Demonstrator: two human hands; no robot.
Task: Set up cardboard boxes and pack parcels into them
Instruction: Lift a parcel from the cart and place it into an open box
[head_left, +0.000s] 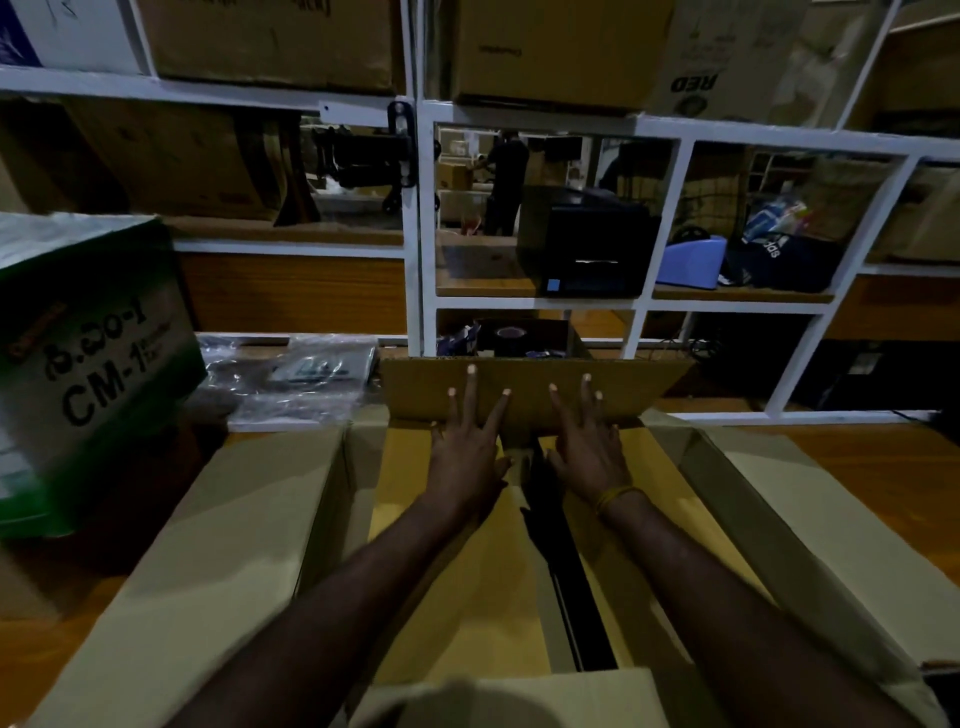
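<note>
Cardboard box (457, 587) sits open on the wooden surface (857, 467) directly before the person, side flaps splayed left and right, long axis running away from the viewer toward the white shelving (421, 234). Both hands, left (470, 457) and right (589, 452), lie side by side with fingers straight and spread, pressing the far flap (415, 389) and gripping nothing. Judged early: a dark gap remains along the floor seam, no parcels are inside, and bagged items (296, 374) wait beside a green carton (88, 364).

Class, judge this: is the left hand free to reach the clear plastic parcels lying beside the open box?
Probably yes. The left hand lies flat and holds nothing; the plastic parcels lie uncovered just left of the cardboard box.
</note>
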